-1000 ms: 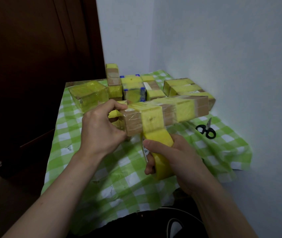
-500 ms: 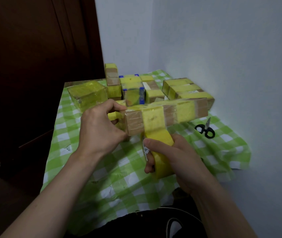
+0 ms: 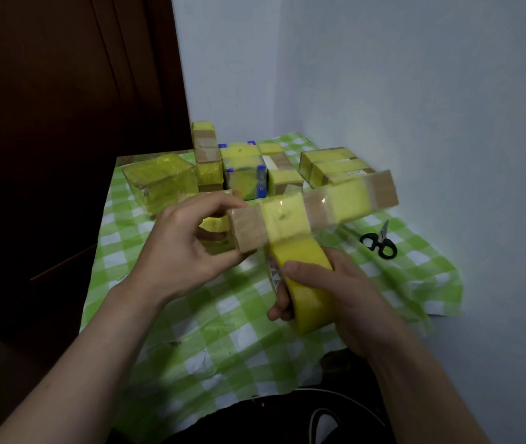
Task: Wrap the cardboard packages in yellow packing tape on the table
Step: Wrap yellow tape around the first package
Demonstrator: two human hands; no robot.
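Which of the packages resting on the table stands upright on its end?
The tall narrow package at the back left, beside the fully yellow box. It alone stands on end; the others lie low.

head view looks forward and down (close) at the table (image 3: 255, 315).
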